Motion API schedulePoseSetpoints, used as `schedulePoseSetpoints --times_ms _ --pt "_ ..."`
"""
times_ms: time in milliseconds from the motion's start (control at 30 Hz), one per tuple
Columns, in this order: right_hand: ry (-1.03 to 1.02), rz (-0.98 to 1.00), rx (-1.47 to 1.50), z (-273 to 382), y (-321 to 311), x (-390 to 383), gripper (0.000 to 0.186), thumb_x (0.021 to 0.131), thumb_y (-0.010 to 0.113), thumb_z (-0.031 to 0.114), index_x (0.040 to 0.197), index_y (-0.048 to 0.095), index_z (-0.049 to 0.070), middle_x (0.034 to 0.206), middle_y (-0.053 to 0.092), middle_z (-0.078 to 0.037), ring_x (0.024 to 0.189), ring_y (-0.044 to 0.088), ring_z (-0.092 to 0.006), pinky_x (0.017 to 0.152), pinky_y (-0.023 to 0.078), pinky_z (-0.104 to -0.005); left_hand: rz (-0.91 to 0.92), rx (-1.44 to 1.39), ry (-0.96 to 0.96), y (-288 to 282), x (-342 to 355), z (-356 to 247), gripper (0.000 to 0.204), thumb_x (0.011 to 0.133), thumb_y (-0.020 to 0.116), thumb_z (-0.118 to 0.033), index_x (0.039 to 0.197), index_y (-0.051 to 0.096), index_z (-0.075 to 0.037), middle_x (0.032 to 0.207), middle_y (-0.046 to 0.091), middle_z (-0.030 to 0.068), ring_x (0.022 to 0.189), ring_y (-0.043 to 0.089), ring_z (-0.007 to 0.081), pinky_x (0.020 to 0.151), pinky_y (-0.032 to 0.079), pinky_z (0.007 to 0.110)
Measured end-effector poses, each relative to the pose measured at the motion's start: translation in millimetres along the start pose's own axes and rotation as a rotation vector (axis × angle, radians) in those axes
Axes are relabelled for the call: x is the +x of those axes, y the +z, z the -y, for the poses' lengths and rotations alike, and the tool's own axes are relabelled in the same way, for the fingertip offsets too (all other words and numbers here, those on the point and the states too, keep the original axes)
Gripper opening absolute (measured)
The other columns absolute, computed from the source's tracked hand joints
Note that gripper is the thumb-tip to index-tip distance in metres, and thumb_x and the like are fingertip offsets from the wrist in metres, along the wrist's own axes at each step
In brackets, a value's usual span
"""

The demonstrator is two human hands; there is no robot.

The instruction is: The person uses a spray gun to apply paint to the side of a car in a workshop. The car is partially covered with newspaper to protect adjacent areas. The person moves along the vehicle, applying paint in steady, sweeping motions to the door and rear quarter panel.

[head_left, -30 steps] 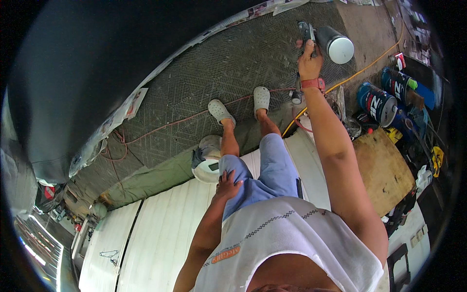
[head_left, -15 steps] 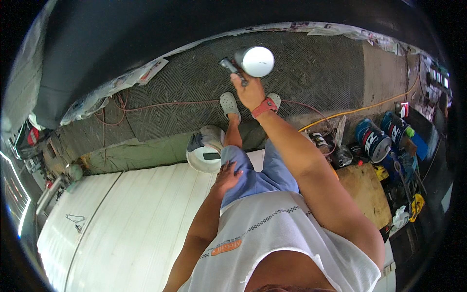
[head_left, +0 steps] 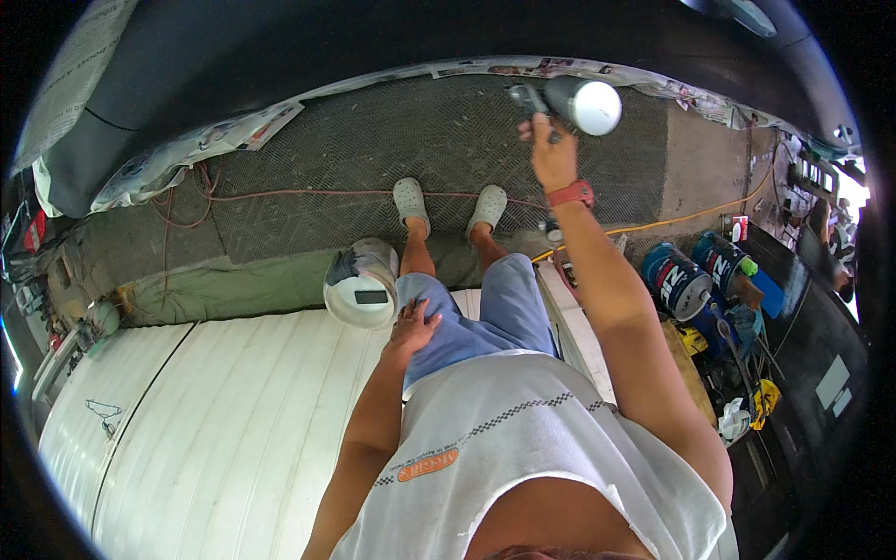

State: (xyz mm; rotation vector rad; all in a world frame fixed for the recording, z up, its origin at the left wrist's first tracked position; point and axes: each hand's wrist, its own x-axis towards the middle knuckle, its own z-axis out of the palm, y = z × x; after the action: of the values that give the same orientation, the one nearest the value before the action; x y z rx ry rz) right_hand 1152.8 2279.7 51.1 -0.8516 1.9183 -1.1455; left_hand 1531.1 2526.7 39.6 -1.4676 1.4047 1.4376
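A spray gun (head_left: 531, 98) was held over the mat (head_left: 373, 140) by the right hand (head_left: 556, 161), fingers (head_left: 540, 126) wrapped around its handle (head_left: 555, 137), judged the best hold for something stiff and probably top-heavy. The left hand (head_left: 413, 327) was spread on the thigh (head_left: 420, 285).

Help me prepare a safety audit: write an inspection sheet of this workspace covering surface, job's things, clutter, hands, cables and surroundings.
Surface: dark, textured floor.
Job's things: spray gun with a white-ended cup, held above the floor.
Clutter: blue tins and yellow cloth at right; bucket near the left leg, dark cloth on it.
Hands: right hand grips the spray gun; left hand rests on the shorts.
Cables: reddish hose runs past the shoes; yellow cord at right.
Surroundings: black panel ahead, newspaper along its edge.
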Motion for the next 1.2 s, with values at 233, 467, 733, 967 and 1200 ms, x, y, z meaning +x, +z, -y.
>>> schedulePoseSetpoints --times_ms 233,467,733,967,1200 --pt "0.086 -0.251 -0.063 -4 -137 21 0.054 0.106 0.047 0.046 0.094 0.070 -0.001 0.079 0.072 -0.007 0.048 0.056 -0.0121 0.044 0.043 -0.0284 -0.103 -0.098 0.072 7 3 -8 0.071 0.099 0.052 -0.052 0.154 0.038 -0.011 0.159 0.037 0.0203 0.148 0.033 0.0365 0.122 0.029 0.043" --pt "0.038 -0.513 -0.022 13 -191 23 0.056 0.104 0.048 0.053 0.099 0.068 0.000 0.079 0.072 -0.008 0.053 0.059 -0.0149 0.043 0.046 -0.0295 -0.176 -0.221 0.077 1 -7 -19 0.068 0.099 0.054 -0.049 0.151 0.043 -0.006 0.152 0.046 0.0231 0.142 0.043 0.0393 0.118 0.035 0.044" --pt "0.086 -0.198 0.023 24 -79 -13 0.051 0.105 0.053 0.044 0.089 0.070 -0.002 0.077 0.072 -0.008 0.064 0.065 -0.0148 0.058 0.050 -0.0314 -0.206 -0.269 0.048 6 -17 4 0.069 0.100 0.053 -0.051 0.151 0.042 -0.005 0.152 0.046 0.0235 0.142 0.043 0.0385 0.118 0.035 0.043" --pt "-0.014 0.081 -0.010 31 76 -59 0.046 0.101 0.060 0.039 0.094 0.073 -0.004 0.077 0.073 -0.013 0.073 0.071 -0.0201 0.071 0.054 -0.0359 -0.217 -0.437 0.040 -5 -42 33 0.069 0.102 0.050 -0.050 0.153 0.039 -0.005 0.155 0.043 0.0211 0.146 0.038 0.0362 0.120 0.031 0.041" --pt "-0.154 0.360 -0.007 77 174 -87 0.046 0.104 0.057 0.037 0.099 0.069 -0.007 0.082 0.073 -0.010 0.072 0.067 -0.0156 0.070 0.053 -0.0318 -0.199 -0.493 -0.052 2 -51 85 0.069 0.101 0.049 -0.053 0.154 0.038 -0.010 0.155 0.045 0.0189 0.146 0.039 0.0342 0.120 0.032 0.040"
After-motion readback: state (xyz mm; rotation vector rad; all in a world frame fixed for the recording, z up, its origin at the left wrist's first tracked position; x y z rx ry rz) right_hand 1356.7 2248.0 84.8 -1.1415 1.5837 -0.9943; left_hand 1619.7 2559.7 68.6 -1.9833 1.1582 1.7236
